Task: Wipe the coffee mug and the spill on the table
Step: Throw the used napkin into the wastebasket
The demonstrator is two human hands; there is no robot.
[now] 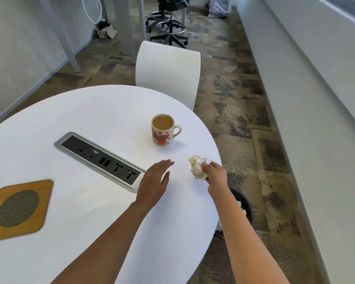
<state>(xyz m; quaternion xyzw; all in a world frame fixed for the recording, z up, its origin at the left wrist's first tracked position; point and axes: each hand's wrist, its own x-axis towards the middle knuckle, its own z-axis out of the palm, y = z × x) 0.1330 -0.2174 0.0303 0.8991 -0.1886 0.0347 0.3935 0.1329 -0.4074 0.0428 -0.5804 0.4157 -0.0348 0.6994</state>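
Observation:
A cream coffee mug [163, 130] with red hearts stands upright on the round white table [86, 111], filled with milky coffee, its handle pointing right. My right hand [215, 175] is near the table's right edge, closed around a crumpled, coffee-stained tissue [198, 167]. My left hand [155, 181] hovers flat over the table, fingers apart and pointing toward the mug, holding nothing. No spill shows on the white surface around the mug.
A recessed power socket strip [98, 160] runs diagonally left of my left hand. A wooden trivet [19, 208] with a mesh centre lies at the left. A white chair [168, 72] stands behind the table. A dark waste bin [244, 208] sits on the floor below the right edge.

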